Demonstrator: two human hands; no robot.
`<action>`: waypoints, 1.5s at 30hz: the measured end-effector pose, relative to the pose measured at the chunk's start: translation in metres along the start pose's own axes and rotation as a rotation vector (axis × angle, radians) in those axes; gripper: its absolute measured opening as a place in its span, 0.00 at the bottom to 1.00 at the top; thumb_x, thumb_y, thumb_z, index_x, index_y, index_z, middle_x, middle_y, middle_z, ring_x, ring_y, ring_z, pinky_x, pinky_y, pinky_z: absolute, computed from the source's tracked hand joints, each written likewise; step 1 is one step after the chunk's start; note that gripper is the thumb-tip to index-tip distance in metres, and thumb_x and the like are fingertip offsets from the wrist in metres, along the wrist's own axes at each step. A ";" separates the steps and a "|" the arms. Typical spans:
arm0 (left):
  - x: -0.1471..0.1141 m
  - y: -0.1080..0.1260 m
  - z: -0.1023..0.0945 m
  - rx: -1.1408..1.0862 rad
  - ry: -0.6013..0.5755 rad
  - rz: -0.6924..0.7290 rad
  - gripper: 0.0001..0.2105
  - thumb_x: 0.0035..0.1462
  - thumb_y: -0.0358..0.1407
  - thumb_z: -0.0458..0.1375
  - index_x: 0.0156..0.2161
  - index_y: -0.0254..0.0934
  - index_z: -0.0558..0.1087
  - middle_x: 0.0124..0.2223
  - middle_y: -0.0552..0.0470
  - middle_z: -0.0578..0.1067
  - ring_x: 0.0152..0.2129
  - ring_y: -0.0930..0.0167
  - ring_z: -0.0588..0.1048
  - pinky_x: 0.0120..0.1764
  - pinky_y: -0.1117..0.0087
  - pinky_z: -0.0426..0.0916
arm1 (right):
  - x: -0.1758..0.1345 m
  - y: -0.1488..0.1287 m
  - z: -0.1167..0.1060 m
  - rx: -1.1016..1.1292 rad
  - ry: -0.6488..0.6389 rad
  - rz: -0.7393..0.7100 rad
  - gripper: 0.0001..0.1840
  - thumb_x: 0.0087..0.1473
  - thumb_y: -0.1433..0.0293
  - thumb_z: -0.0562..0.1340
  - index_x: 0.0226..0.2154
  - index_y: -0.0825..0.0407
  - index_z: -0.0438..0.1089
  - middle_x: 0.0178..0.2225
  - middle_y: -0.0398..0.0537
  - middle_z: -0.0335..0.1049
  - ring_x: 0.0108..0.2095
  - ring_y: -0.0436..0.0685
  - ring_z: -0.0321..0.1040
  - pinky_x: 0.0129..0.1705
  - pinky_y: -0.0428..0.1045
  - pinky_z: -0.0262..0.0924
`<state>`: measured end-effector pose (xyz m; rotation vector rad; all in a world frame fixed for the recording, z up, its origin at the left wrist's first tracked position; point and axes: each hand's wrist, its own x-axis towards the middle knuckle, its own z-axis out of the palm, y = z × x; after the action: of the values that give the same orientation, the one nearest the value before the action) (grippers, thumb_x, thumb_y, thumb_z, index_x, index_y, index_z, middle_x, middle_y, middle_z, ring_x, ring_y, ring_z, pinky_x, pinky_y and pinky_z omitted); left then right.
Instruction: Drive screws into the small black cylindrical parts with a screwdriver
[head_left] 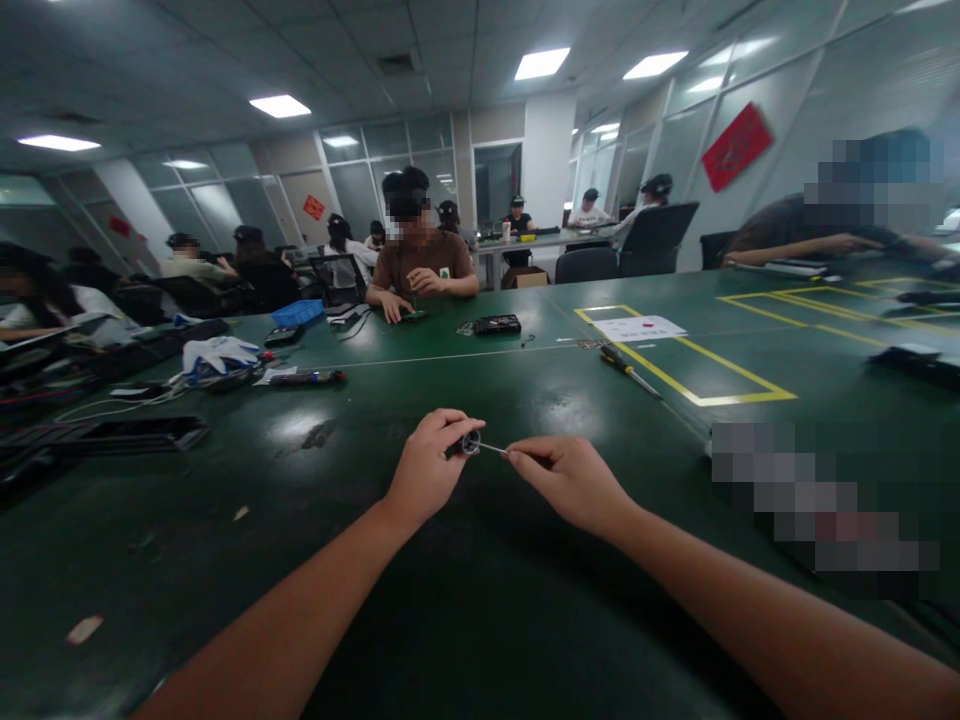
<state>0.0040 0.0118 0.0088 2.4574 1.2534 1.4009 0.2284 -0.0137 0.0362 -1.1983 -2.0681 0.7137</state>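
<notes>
Pinched in my left hand (435,455) is a small dark round part (470,443) with a pale ring-shaped rim, its open face turned toward my right. My right hand (566,480) closes thumb and fingers on the end of a thin white stick (493,448). The stick's other end reaches the ring; I cannot tell how far inside it goes. Both hands are held over the green table (480,600). My left fingers partly cover the round part.
A screwdriver (634,372) lies beyond my right hand, near a paper sheet (637,328) and yellow tape (701,400). White gloves (217,357), a blue bin (298,313) and a black tray-like piece (142,437) are leftward. Across sits a person (424,255) behind a black device (497,325).
</notes>
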 end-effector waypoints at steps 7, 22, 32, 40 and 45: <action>-0.002 -0.003 0.004 0.007 -0.017 0.014 0.20 0.54 0.21 0.66 0.50 0.43 0.79 0.46 0.51 0.77 0.44 0.68 0.76 0.48 0.64 0.73 | -0.002 0.000 0.001 -0.066 0.021 -0.019 0.16 0.64 0.65 0.57 0.35 0.50 0.81 0.22 0.39 0.68 0.23 0.50 0.61 0.28 0.47 0.51; -0.002 -0.002 0.004 0.042 -0.008 0.056 0.21 0.55 0.19 0.64 0.50 0.43 0.79 0.46 0.50 0.76 0.44 0.67 0.75 0.48 0.62 0.73 | -0.002 -0.001 0.001 -0.107 0.027 -0.010 0.17 0.64 0.65 0.57 0.34 0.49 0.81 0.22 0.39 0.69 0.22 0.49 0.61 0.27 0.47 0.50; -0.001 0.000 0.002 0.160 -0.019 0.126 0.22 0.56 0.18 0.61 0.52 0.40 0.78 0.44 0.49 0.76 0.43 0.67 0.74 0.47 0.62 0.73 | -0.005 -0.004 0.007 -0.106 0.045 0.001 0.16 0.64 0.65 0.57 0.33 0.50 0.80 0.22 0.41 0.71 0.22 0.51 0.64 0.27 0.48 0.50; -0.001 -0.001 0.002 0.107 -0.001 0.061 0.19 0.56 0.19 0.62 0.49 0.42 0.79 0.45 0.50 0.76 0.44 0.67 0.75 0.48 0.63 0.73 | 0.001 0.003 0.001 0.029 -0.032 0.015 0.17 0.64 0.62 0.58 0.35 0.50 0.81 0.23 0.40 0.69 0.23 0.51 0.60 0.28 0.48 0.51; -0.001 -0.003 0.004 0.085 0.002 0.024 0.19 0.55 0.21 0.65 0.49 0.42 0.79 0.46 0.51 0.76 0.43 0.68 0.75 0.48 0.64 0.72 | 0.000 0.003 -0.002 -0.032 0.045 0.015 0.16 0.63 0.63 0.58 0.35 0.50 0.81 0.23 0.41 0.72 0.22 0.50 0.61 0.28 0.48 0.52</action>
<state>0.0047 0.0142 0.0049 2.5350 1.3150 1.3839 0.2312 -0.0122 0.0354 -1.2382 -2.0422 0.6573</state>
